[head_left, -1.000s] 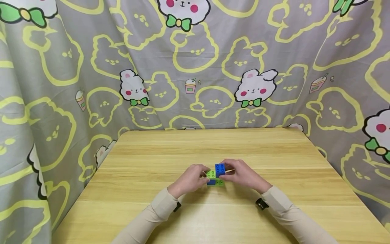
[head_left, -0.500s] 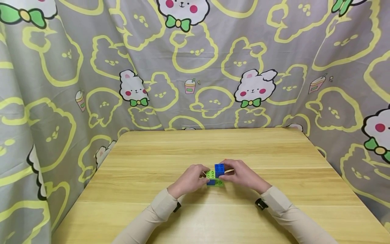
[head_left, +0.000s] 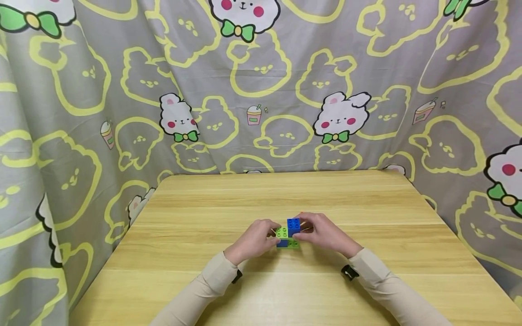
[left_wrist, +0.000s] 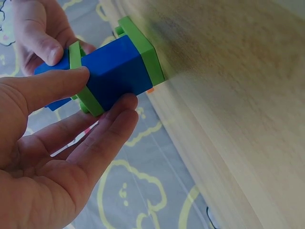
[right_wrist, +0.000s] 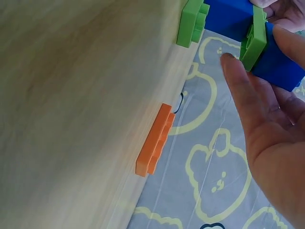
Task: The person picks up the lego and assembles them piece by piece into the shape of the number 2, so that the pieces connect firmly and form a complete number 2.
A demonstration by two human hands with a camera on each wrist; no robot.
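In the head view, a small stack of toy building bricks stands mid-table. A flat green brick [head_left: 294, 244] forms its base, with a lower blue brick [left_wrist: 119, 67] on its left part. An upper flat green brick [head_left: 282, 232] lies over that and reaches out to the right. On that right end sits the upper blue brick [head_left: 293, 227]. My left hand [head_left: 254, 239] holds the stack from the left, thumb and fingers about the lower blue brick and upper green brick. From the right, my right hand [head_left: 325, 233] pinches the upper blue brick.
An orange brick [right_wrist: 155, 140] lies on the wooden table [head_left: 228, 194], mostly hidden behind my right hand in the head view. A grey patterned curtain [head_left: 281, 104] hangs around the table's back and sides.
Both hands keep their hold at the stack. No clear movement of the bricks shows.
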